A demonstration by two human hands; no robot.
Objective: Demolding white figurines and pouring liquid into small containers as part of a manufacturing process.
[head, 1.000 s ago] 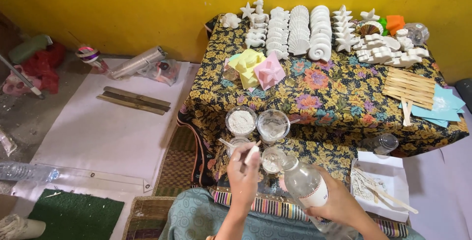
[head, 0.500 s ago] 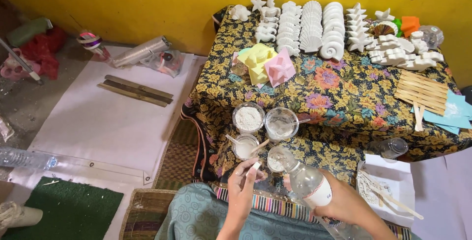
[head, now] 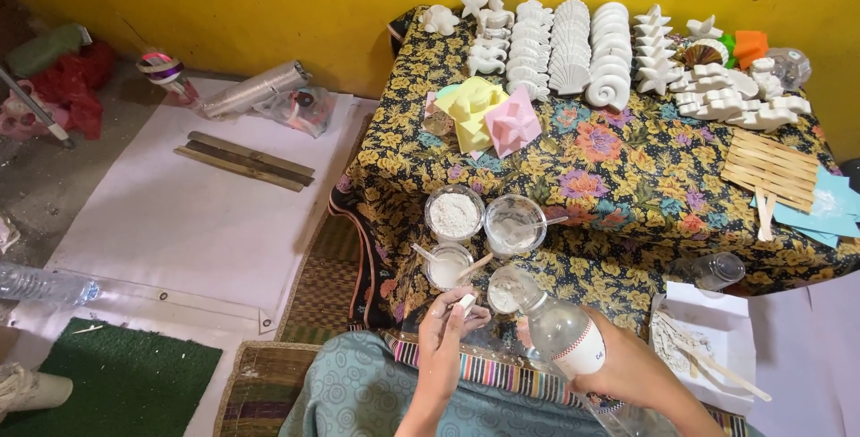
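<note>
We logged our right hand (head: pixel 627 370) grasping a tilted water bottle (head: pixel 560 329) over a cup (head: pixel 508 291). Our left hand (head: pixel 445 334) pinched a small white piece (head: pixel 466 302) beside it. Step judged: pouring; steadiness needed.

Both forearms are bare, the lap in teal patterned cloth (head: pixel 358 397)

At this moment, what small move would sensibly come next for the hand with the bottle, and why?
Probably tip the clear plastic water bottle a little further. The right hand holds it tilted, its mouth at the rim of the small clear cup with white powder. The left hand holds a small white cap-like piece beside that cup. No water stream is visible, so this is only a judgement.
</note>
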